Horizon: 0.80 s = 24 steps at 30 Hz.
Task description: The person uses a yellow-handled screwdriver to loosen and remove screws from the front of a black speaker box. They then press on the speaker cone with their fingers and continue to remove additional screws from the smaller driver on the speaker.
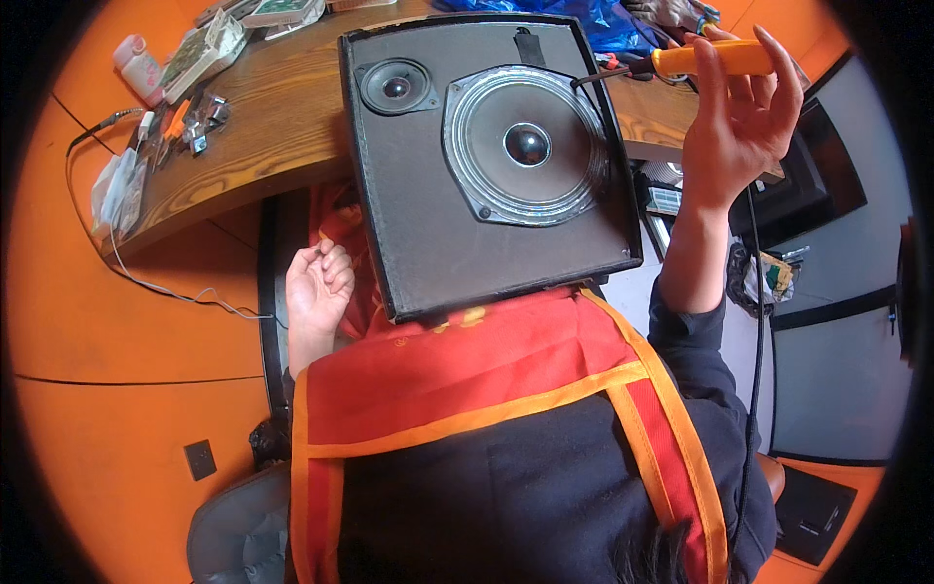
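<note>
A black speaker cabinet [438, 229] leans between my lap and the table edge, its front facing up toward me. Set into it are a large round woofer [486, 122] with a shiny rim and a small tweeter [420, 73]. My right hand [735, 141] grips the orange handle of a screwdriver [681, 62]. The bent-looking dark tip of its shaft meets the woofer's upper right rim, at a mounting corner. Left of the cabinet, my left hand [323, 290] is raised palm up with curled fingers. Thumb and forefinger pinch together; whatever they hold is too small to name.
Across the wooden table [272, 107] lie pliers and small metal parts [199, 125] at left, a pink bottle [138, 70], and a blue plastic bag [584, 21] behind the cabinet. A black cable [757, 321] hangs at right. My red apron [467, 360] covers my lap.
</note>
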Tool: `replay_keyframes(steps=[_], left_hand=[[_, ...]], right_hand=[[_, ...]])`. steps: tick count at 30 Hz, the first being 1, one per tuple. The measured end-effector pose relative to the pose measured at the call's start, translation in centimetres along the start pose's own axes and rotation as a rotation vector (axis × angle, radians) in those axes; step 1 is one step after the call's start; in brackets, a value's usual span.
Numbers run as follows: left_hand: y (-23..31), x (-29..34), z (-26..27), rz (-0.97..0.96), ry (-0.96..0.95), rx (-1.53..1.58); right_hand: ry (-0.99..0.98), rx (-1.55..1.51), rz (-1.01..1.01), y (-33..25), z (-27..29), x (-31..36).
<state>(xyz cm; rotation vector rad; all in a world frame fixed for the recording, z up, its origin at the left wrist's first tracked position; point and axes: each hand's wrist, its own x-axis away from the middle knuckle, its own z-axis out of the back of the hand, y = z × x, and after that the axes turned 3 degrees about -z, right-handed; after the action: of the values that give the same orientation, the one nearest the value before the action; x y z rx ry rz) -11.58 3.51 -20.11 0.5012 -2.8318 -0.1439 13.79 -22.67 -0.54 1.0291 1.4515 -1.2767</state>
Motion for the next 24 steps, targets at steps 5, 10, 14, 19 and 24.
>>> replay_keyframes(steps=[5, 10, 14, 19, 24], left_hand=[[-0.1, -0.5, 0.5, -0.019, 0.058, -0.070], [-0.2, -0.7, 0.8, 0.037, 0.014, -0.072], [-0.4, -0.8, 0.8, 0.048, 0.024, -0.103], [-0.6, -0.9, 0.8, 0.035, 0.107, -0.147], [-0.4, -1.0, 1.4, 0.004, 0.135, -0.171]], right_hand=[[-0.100, 0.171, 0.026, -1.4, -1.3, -1.4], [-0.175, 0.091, -0.095, -1.8, -2.3, -2.3], [-0.382, -0.187, -0.077, -0.8, -1.8, -2.9], [-0.245, -0.261, -0.246, -1.2, -2.0, -1.8], [-0.156, 0.053, -0.047, -2.3, -2.7, -1.5]])
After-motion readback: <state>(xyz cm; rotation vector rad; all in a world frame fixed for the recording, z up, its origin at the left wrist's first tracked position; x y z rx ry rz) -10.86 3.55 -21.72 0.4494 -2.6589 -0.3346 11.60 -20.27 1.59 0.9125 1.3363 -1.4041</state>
